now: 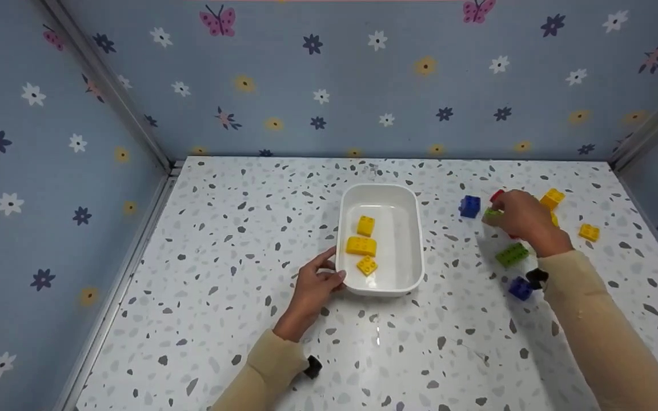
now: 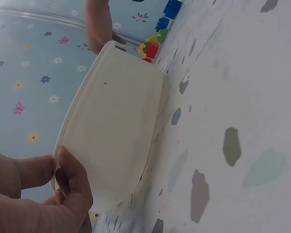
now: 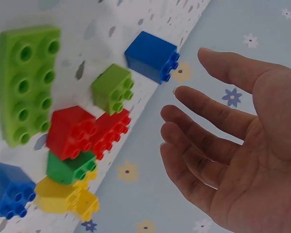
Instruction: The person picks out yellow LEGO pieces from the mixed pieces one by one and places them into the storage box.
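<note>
My left hand (image 1: 312,285) pinches the lower left rim of a white plastic container (image 1: 420,251) between thumb and fingers. In the left wrist view the hand (image 2: 63,194) grips that rim, with the outer wall (image 2: 111,116) facing the camera. Inside lie three yellow toy bricks (image 1: 361,246), near the left side. Over the loose bricks at the right is my right hand (image 1: 526,217). The right wrist view shows its fingers spread and relaxed, holding nothing. Near it are a small light green brick (image 3: 111,87), a blue brick (image 3: 150,57) and red bricks (image 3: 70,132).
A long green brick (image 1: 512,254) and another blue brick (image 1: 521,288) lie nearer me. Yellow bricks (image 1: 589,232) lie farther right. A dark green brick (image 3: 70,167) sits among the red and yellow ones. Flower-patterned blue panels (image 1: 317,74) wall the speckled table (image 1: 237,228).
</note>
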Demonstrator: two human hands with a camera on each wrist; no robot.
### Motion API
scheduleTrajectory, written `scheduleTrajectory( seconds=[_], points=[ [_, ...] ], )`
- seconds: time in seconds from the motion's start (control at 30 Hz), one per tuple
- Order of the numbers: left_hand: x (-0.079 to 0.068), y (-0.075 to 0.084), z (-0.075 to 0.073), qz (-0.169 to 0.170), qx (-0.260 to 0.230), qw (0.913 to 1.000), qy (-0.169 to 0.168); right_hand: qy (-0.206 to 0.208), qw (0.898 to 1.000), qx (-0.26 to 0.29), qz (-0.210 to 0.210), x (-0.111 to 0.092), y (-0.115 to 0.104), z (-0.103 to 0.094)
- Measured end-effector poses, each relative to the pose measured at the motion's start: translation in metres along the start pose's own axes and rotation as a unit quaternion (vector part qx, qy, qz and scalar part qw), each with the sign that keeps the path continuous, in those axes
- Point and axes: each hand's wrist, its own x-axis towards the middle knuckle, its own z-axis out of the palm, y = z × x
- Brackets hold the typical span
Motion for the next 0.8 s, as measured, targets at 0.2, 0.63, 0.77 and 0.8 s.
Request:
scheduleTrajectory(
  seconds=[0.2, 0.63, 0.77, 0.8],
  points=[
    [0.0, 0.0, 0.001, -0.003, 0.003, 1.0, 0.002, 0.013, 1.0, 0.0, 0.023, -0.005, 0.019, -0.003],
    [-0.002, 0.002, 0.001, -0.001, 0.015, 0.9999, 0.008, 0.08, 0.995, 0.002, 0.063, -0.014, 0.055, -0.01],
    [-0.002, 0.002, 0.001, 0.002, 0.007, 1.0, 0.003, 0.111, 0.991, -0.015, 0.068, -0.016, 0.065, -0.01],
    [-0.002, 0.002, 0.0, 0.002, 0.006, 1.0, 0.001, 0.116, 0.991, -0.017, 0.07, -0.017, 0.067, -0.01]
  ],
)
